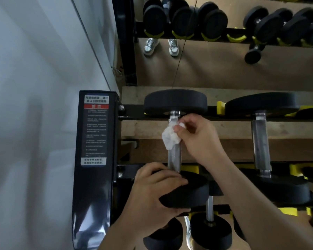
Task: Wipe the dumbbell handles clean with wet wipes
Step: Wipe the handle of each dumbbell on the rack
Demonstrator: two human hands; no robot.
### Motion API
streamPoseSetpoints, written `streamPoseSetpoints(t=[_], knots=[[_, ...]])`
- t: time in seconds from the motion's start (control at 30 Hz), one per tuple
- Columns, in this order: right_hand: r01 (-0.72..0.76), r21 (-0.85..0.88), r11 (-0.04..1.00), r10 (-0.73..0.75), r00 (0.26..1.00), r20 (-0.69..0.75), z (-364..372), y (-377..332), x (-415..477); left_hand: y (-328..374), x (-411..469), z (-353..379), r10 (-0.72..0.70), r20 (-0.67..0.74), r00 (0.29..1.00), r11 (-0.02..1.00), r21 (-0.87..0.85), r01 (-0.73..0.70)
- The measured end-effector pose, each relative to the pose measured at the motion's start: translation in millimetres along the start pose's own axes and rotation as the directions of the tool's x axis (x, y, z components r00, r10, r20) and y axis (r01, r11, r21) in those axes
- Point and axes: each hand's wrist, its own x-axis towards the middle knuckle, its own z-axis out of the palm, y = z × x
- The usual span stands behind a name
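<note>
Your right hand (pixel 201 139) was closed around a crumpled white wet wipe (pixel 170 137), pressing it against the upper part of the metal handle (pixel 174 156) of the leftmost dumbbell (pixel 175 103) on the rack's top tier. The wipe sat bunched between your fingertips and the bar, just below the far weight head, with a loose corner hanging down the left side of the handle. Below the wipe, the bare steel of the handle showed down to the near weight head (pixel 188 192).

Your left hand (pixel 152 197) gripped that near head, fingers curled over its top edge and thumb along its lower rim, so the hand was wrapped tightly on the black disc.

The dumbbell lay with both heads resting on the black rails of the rack (pixel 130 110), whose yellow cradles (pixel 220 107) showed beside the heads. To the right lay a second dumbbell (pixel 260 141) of the same kind, well apart from your hands. A smaller dumbbell (pixel 210 226) sat on the tier below, under your left hand.

At the rack's left end stood a black upright panel carrying a warning label (pixel 96 130) with a red band. Beyond the rack a mirror (pixel 224 69) reflected rows of dumbbells and a pair of pale shoes (pixel 161 46) on the brown floor.
</note>
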Motion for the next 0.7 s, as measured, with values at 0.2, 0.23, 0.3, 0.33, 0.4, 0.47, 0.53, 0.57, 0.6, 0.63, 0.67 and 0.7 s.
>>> streamPoseSetpoints(t=[0.2, 0.23, 0.3, 0.33, 0.4, 0.47, 0.53, 0.57, 0.6, 0.63, 0.67, 0.7], knots=[[0.006, -0.239, 0.971, 0.054, 0.969, 0.241, -22, 22, -48, 13, -2, 1, -0.139, 0.041, 0.989, 0.99, 0.033, 0.138], [-0.025, -0.206, 0.978, 0.082, 0.959, 0.271, -25, 26, -50, 15, -2, -1, -0.167, 0.065, 0.984, 0.986, 0.008, 0.167], [0.007, -0.119, 0.993, 0.018, 0.978, 0.206, -25, 22, -39, 21, 0, -10, -0.216, 0.152, 0.964, 0.969, -0.085, 0.23], [0.032, -0.078, 0.996, -0.022, 0.992, 0.127, -22, 18, -28, 24, 1, -15, -0.235, 0.205, 0.95, 0.95, -0.159, 0.269], [0.087, -0.025, 0.996, -0.087, 0.996, 0.002, -16, 6, -11, 29, 6, -24, -0.274, 0.246, 0.93, 0.882, -0.322, 0.345], [0.114, -0.066, 0.991, -0.109, 0.991, 0.073, -15, 7, -16, 31, 14, -26, -0.354, 0.145, 0.924, 0.844, -0.377, 0.383], [0.144, -0.185, 0.972, -0.086, 0.953, 0.292, -19, 13, -38, 27, 25, -22, -0.434, 0.006, 0.901, 0.863, -0.286, 0.417], [0.157, -0.208, 0.966, -0.076, 0.934, 0.35, -21, 16, -45, 26, 32, -18, -0.447, -0.027, 0.894, 0.876, -0.215, 0.432], [0.149, -0.184, 0.972, -0.076, 0.932, 0.353, -22, 18, -45, 26, 39, -15, -0.447, -0.043, 0.893, 0.887, -0.149, 0.437], [0.116, -0.125, 0.985, -0.073, 0.948, 0.309, -22, 17, -41, 27, 46, -12, -0.446, -0.05, 0.894, 0.893, -0.09, 0.441], [0.074, -0.059, 0.996, -0.058, 0.97, 0.235, -20, 14, -35, 27, 52, -9, -0.451, -0.057, 0.891, 0.893, -0.041, 0.449], [0.042, -0.004, 0.999, -0.041, 0.987, 0.157, -19, 11, -28, 27, 57, -7, -0.457, -0.074, 0.886, 0.889, -0.003, 0.458]])
